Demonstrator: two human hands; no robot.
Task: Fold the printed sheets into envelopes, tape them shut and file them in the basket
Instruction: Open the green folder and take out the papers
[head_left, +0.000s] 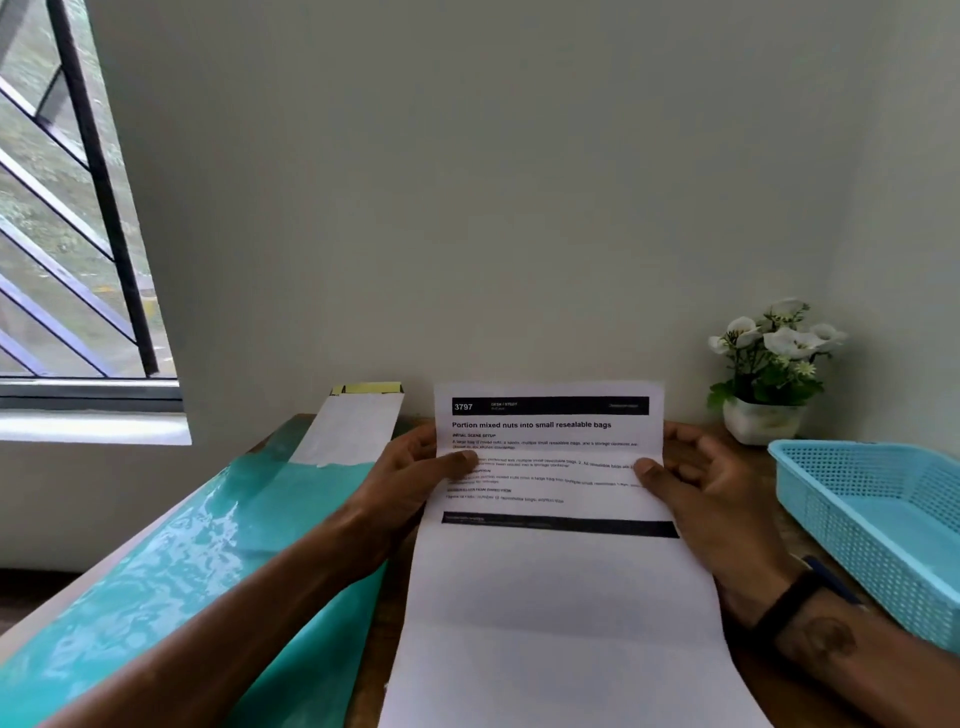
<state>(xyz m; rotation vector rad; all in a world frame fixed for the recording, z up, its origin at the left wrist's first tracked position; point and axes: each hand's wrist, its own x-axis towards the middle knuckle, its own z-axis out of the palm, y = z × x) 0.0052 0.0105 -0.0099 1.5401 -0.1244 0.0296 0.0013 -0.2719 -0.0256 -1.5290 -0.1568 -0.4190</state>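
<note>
The printed sheet (550, 519) is held above the wooden desk (748, 680), long axis running away from the person, headed end farthest. The left hand (415, 478) and right hand (711, 488) each pinch one side edge near the far end, thumbs on the printed face, directly opposite each other. Neither hand is nearer. The blue mesh basket (878, 525) stands to the right, closest to the right hand. A crosswise fold appears to be next.

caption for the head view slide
Both hands, left and right, hold a printed sheet beside a blue basket.
</note>
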